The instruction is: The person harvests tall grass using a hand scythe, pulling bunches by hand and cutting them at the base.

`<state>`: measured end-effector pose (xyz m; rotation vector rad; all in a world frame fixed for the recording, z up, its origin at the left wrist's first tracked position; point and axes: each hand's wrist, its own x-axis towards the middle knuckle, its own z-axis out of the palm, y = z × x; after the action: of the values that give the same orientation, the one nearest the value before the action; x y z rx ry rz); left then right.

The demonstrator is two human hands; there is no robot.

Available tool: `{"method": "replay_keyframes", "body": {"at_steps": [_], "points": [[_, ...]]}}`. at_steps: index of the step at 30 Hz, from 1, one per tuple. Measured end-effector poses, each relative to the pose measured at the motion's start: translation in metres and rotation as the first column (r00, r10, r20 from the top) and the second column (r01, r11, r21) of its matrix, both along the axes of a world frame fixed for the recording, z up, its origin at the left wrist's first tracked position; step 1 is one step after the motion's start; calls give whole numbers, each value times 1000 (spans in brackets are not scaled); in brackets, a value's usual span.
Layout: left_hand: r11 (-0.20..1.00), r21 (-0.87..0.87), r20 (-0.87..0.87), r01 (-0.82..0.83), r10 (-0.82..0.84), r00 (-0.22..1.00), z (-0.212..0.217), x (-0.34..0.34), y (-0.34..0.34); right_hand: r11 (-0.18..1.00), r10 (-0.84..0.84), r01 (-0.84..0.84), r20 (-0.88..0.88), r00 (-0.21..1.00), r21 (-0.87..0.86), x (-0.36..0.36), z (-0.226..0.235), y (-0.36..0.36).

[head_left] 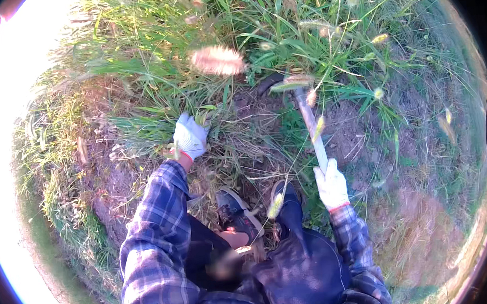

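Fingers [196, 123] of my left hand [190, 136], in a white knit work glove with a red cuff, are closed around a clump of green and dry grass [210, 116], bunching the blades and holding them taut, away from the blade side. Right hand [331, 185], same kind of glove, is wrapped fully shut around the pale wooden handle of a sickle-like hand tool [313, 126]. Handle runs up and away from me; the dark curved metal head [270, 83] sits low in the grass just past the bare soil patch [252, 109], between the two hands. My read: low grip on the handle gives swing length, and the left hand stays well apart from the head.

Counts:
- gloved hands: two, both closed on something
- tools: one
- plaid flannel sleeves: two, blue-purple
- shoes: one dark shoe [237, 213] clear, the second mostly hidden by my dark trouser knee [303, 260]
- fuzzy foxtail seed heads: several close to the lens, one large and blurred [217, 60]

Squatting on a grassy bank, knees forward, so both hands reach ground level. Whether the blade touches the stems, I cannot tell; grass covers it.
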<state>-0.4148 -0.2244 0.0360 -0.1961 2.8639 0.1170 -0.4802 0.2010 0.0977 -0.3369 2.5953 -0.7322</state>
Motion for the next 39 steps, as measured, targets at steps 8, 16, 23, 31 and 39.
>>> {"method": "replay_keyframes", "body": {"at_steps": [8,16,23,31,39], "points": [[961,-277,-281,16,-97,955,-8,-15,-17,803,-144,436,577,804,-407,-60,-49,-121],[230,973,-101,4,412,905,3,-97,8,907,203,160,737,645,-389,-74,-37,-139],[851,-522,263,-58,226,938,45,-147,-4,948,193,65,723,663,-313,-86,-46,-122],[877,-479,46,-25,53,997,5,-107,-34,971,56,119,684,728,-206,-47,-61,-121],[944,-145,122,296,-280,952,-20,5,50,987,112,-157,598,793,22,53,11,59]]}}
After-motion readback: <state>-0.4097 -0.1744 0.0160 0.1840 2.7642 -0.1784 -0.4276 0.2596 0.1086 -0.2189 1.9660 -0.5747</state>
